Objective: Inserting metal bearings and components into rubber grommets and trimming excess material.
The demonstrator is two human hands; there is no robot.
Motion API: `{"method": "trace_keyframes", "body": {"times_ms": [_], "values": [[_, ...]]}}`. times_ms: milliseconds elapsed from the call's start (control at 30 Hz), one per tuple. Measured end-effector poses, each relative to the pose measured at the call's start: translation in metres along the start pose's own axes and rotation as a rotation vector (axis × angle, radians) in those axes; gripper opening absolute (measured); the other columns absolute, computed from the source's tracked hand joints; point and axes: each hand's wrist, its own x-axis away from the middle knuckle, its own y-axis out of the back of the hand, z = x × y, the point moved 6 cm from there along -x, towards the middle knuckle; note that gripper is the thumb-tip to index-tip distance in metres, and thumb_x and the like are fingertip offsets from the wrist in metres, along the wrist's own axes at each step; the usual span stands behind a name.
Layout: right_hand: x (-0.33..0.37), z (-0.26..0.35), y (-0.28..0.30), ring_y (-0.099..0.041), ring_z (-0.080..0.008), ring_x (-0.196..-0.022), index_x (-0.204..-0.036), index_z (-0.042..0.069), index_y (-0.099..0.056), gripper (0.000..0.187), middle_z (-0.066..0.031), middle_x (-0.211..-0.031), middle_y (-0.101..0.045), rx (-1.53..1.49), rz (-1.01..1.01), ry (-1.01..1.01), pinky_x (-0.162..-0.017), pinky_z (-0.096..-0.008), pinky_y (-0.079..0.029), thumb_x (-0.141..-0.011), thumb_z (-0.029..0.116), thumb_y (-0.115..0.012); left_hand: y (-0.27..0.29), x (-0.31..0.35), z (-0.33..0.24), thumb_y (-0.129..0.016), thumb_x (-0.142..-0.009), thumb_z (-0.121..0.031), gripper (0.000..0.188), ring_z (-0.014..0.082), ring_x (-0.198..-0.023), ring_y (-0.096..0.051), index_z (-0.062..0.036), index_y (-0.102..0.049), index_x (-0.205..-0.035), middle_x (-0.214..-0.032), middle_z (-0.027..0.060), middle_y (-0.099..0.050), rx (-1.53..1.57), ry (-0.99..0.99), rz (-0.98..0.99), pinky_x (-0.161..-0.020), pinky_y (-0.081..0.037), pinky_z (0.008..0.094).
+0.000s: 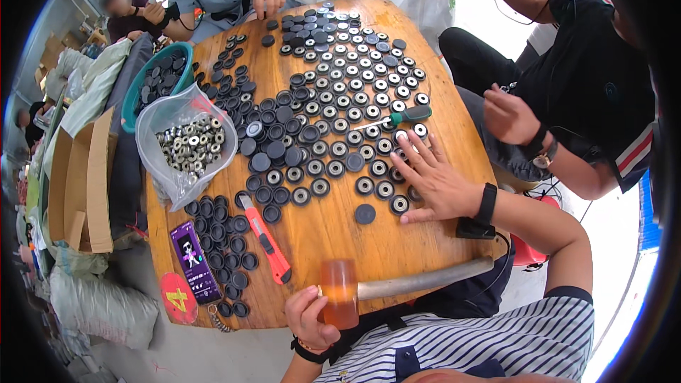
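Mallet (pixel 376 289): orange head, grey pipe handle, at the near edge of the wooden worktop (pixel 319 241).
Left hand (pixel 310 319): I see its fingers clamped on the mallet's head.
Right hand (pixel 440 188): fingers spread apart, palm down, over black caps with metal centres (pixel 319 186).
Beyond its fingertips: green-handled screwdriver (pixel 411 115).
Near left corner: red utility knife (pixel 266 241), phone (pixel 193 262).
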Motion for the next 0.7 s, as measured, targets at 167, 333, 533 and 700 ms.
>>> {"method": "trace_keyframes", "body": {"times_ms": [167,333,533,700], "values": [[0.003,-0.044,-0.009,0.004,-0.045,-0.142,-0.147,-0.002,-0.015,0.121,-0.0315,-0.152,-0.001,-0.114,-0.04,-0.216,-0.11,-0.0618,-0.004,-0.068,0.078,-0.058,0.001,0.0,0.001,-0.036,-0.096,-0.048,0.053,0.0313,-0.089,-0.059,-0.0018,-0.062,-0.094,-0.101,0.0151,-0.059,0.033,-0.005,0.029,-0.076,-0.05,0.0386],[-0.023,-0.051,-0.011,0.003,-0.0466,-0.142,-0.148,0.0,-0.011,0.124,-0.0329,-0.151,0.003,-0.115,-0.02,-0.191,-0.11,-0.0616,-0.005,-0.066,0.079,-0.059,0.003,-0.002,0.004,-0.038,-0.096,-0.048,0.051,0.0302,-0.088,-0.061,-0.0033,-0.061,-0.094,-0.1,0.0124,-0.059,0.044,0.013,0.069,-0.074,-0.051,0.0388],[-0.07,-0.07,-0.008,-0.001,-0.0501,-0.14,-0.148,0.0,-0.013,0.123,-0.0333,-0.151,0.003,-0.076,-0.067,-0.134,-0.111,-0.0602,-0.004,-0.066,0.08,-0.058,0.001,-0.005,0.004,-0.041,-0.096,-0.047,0.047,0.0287,-0.086,-0.062,-0.0051,-0.061,-0.097,-0.1,0.0115,-0.06,0.08,-0.015,0.081,-0.072,-0.052,0.0378],[-0.115,-0.071,-0.01,-0.003,-0.0454,-0.142,-0.149,0.003,-0.012,0.124,-0.0317,-0.152,0.003,-0.083,-0.083,-0.105,-0.11,-0.0621,-0.002,-0.065,0.079,-0.06,0.003,-0.004,0.004,-0.041,-0.095,-0.042,0.042,0.0289,-0.086,-0.06,-0.0044,-0.059,-0.096,-0.099,0.013,-0.059,0.083,-0.021,0.097,-0.073,-0.052,0.0386]]}}
